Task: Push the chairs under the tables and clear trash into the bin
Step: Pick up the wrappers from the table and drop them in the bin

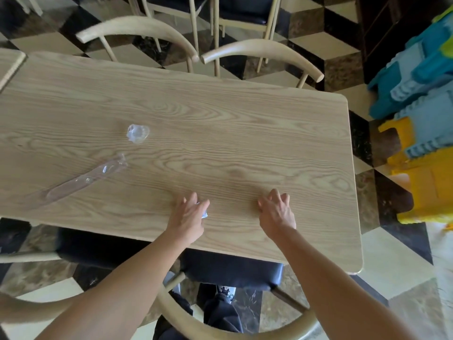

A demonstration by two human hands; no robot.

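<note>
A light wooden table [220, 123] fills the view. My left hand [188, 212] rests near its front edge, fingers closed around a small pale scrap of trash [205, 214] that peeks out by the thumb. My right hand [277, 212] hovers beside it, fingers curled and apart, holding nothing. A crumpled clear plastic ball [137, 133] lies left of centre. A long clear plastic wrapper [85, 179] lies flat toward the left edge. A dark-seated chair [232, 268] stands half under the table in front of me, its curved wooden back [186, 325] against my legs.
Two chairs with curved backs [137, 28] [264, 50] stand pushed in at the far side. Another dark seat [93, 246] sits at the near left. Blue and yellow plastic play pieces [421, 133] crowd the floor to the right. No bin is in view.
</note>
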